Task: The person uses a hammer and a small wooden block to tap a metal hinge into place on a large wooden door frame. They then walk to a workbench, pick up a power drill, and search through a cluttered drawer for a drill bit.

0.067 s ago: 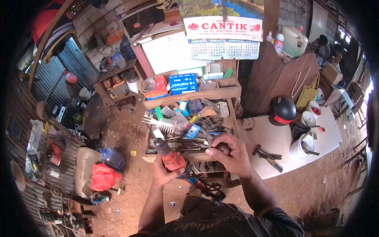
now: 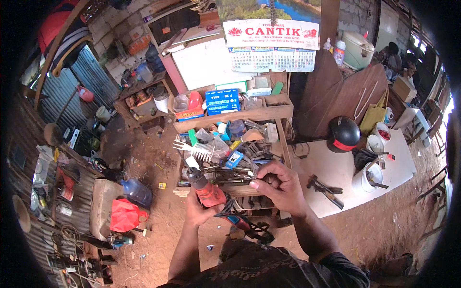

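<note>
So the left hand (image 2: 196,210) has its fingers wrapped tight around the body of a red power drill (image 2: 207,193), chuck end pointing up and away past the fingertips. The drill's cord or handle bit trails down below the wrist toward a red and black tool (image 2: 246,226) lying near the lap.

The right hand (image 2: 279,186) sits just to the right of the drill's nose, thumb and forefinger pressed together and pinching something small and thin. It's too tiny to tell what. The other fingers curl loosely behind.

Right beyond both sets of fingertips is a cluttered wooden shelf (image 2: 278,113) with loose metal tools, a white comb-like thing (image 2: 198,150) up and left of the left hand's fingers, and a blue box (image 2: 222,101) farther up. Off to the right of the right hand, well apart, there's a white table (image 2: 336,173) with a black helmet (image 2: 343,134) and a pair of pliers (image 2: 325,189).
</note>
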A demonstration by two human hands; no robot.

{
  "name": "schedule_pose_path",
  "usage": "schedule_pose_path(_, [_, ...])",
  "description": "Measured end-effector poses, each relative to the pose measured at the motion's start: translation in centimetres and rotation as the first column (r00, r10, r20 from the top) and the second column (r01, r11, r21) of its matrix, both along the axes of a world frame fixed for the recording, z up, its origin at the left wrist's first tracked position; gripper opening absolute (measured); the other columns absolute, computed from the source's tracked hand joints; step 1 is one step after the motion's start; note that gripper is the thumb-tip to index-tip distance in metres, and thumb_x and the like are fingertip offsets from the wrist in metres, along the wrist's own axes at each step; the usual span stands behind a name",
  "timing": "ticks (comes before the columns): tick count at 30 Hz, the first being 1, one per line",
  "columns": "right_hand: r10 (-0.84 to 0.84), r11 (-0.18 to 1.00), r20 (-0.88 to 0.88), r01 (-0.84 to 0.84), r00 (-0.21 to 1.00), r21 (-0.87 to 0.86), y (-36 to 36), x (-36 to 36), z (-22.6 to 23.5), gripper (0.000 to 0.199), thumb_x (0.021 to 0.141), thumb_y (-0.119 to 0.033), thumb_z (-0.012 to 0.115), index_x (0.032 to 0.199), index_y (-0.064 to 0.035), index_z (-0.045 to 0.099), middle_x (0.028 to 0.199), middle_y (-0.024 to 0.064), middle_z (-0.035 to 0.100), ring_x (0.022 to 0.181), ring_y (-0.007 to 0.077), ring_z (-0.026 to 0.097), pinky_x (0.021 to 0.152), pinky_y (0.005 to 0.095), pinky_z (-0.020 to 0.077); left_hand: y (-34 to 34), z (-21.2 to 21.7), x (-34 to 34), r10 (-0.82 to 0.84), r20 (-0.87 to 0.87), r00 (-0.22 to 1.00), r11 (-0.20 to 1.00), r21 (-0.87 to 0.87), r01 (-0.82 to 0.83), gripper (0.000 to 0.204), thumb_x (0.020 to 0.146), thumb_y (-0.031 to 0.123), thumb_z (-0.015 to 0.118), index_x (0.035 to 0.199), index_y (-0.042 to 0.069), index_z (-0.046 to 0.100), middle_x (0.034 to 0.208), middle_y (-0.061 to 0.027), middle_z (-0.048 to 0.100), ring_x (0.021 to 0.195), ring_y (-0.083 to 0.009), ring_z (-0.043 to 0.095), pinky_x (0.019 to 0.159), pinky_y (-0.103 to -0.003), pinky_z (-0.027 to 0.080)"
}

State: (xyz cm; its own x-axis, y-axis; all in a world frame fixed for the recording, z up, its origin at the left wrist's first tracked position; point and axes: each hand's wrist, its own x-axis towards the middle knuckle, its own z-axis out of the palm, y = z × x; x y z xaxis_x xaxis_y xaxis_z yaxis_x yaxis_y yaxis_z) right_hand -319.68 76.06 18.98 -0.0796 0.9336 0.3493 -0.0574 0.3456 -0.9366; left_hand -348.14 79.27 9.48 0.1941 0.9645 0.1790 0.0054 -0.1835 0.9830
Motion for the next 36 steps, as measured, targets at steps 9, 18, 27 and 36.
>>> schedule_pose_path(9, [-0.090,0.996,0.063,0.090,0.994,0.006,0.0,0.1,-0.4,0.018,0.093,-0.009,0.082,0.099,-0.0062,0.065,0.093,-0.0043,0.063,0.073,-0.0005,0.052,0.061,0.0194,0.0426,0.3,-0.6,0.0,-0.010,0.055,0.998,0.999,0.044,0.007,0.080,0.062,0.013,0.097,0.128,0.000,0.053,0.122,-0.0126,0.071,0.111,-0.0216,0.069,0.101,-0.040,0.054])
schedule_pose_path(18, [-0.115,0.993,-0.031,0.115,0.993,-0.002,0.2,0.5,-1.9,0.023,0.089,-0.008,0.085,0.101,-0.0070,0.065,0.091,-0.0070,0.063,0.067,-0.0032,0.047,0.056,0.0162,0.0360,0.3,-0.9,0.1,0.027,0.040,0.999,0.997,0.074,-0.030,0.082,0.061,0.015,0.095,0.130,-0.002,0.054,0.123,-0.0145,0.071,0.112,-0.0225,0.069,0.102,-0.040,0.053])
schedule_pose_path(27, [-0.391,0.915,0.045,0.393,0.919,-0.087,-0.2,3.4,-5.4,0.021,0.091,-0.007,0.082,0.105,-0.0012,0.068,0.091,-0.0012,0.065,0.075,0.0032,0.054,0.064,0.0203,0.0426,0.3,-1.4,-0.6,-0.001,-0.001,1.000,0.997,0.074,0.001,0.093,0.059,0.017,0.098,0.137,-0.003,0.050,0.127,-0.0160,0.068,0.115,-0.0240,0.067,0.103,-0.041,0.053])
schedule_pose_path(36, [-0.506,0.855,0.057,0.509,0.861,-0.094,-0.6,4.8,-9.1,0.013,0.096,-0.003,0.073,0.105,0.0008,0.065,0.103,0.0071,0.066,0.084,0.0107,0.060,0.073,0.0239,0.0477,-0.4,-1.8,-0.4,0.015,0.078,0.997,1.000,0.000,-0.015,0.096,0.057,0.017,0.099,0.137,-0.003,0.049,0.127,-0.0167,0.064,0.116,-0.0255,0.065,0.105,-0.043,0.051])
